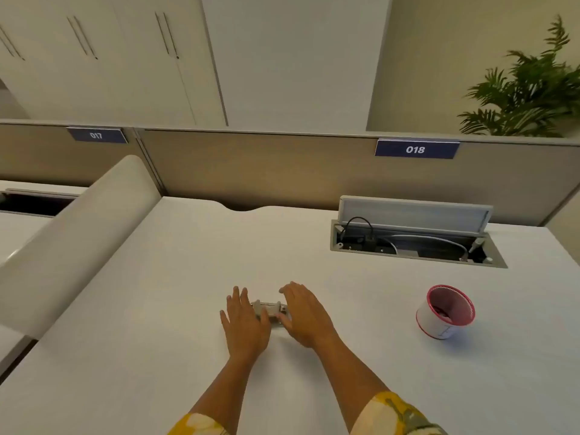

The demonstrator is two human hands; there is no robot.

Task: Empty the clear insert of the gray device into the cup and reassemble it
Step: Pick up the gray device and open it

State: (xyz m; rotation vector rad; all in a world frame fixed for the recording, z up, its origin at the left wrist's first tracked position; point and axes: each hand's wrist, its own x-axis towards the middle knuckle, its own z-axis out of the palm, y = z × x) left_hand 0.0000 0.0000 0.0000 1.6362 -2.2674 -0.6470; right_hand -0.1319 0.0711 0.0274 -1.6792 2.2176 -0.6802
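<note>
A small gray device [269, 309] lies flat on the white desk [157, 309], near the middle. My left hand [246, 324] rests on its left side with fingers spread, and my right hand [306, 312] covers its right side, fingers loosely extended. Both hands touch the device; neither is closed around it. Its clear insert cannot be made out between the hands. A white paper cup [445, 310] with a red rim and red inside stands upright to the right, well apart from the hands, with something dark at its bottom.
An open cable hatch [414, 243] with wires sits at the desk's back right, its lid [414, 215] raised. A beige partition [266, 171] runs along the back with a "018" label [416, 149]. A curved white divider [81, 243] borders the left side.
</note>
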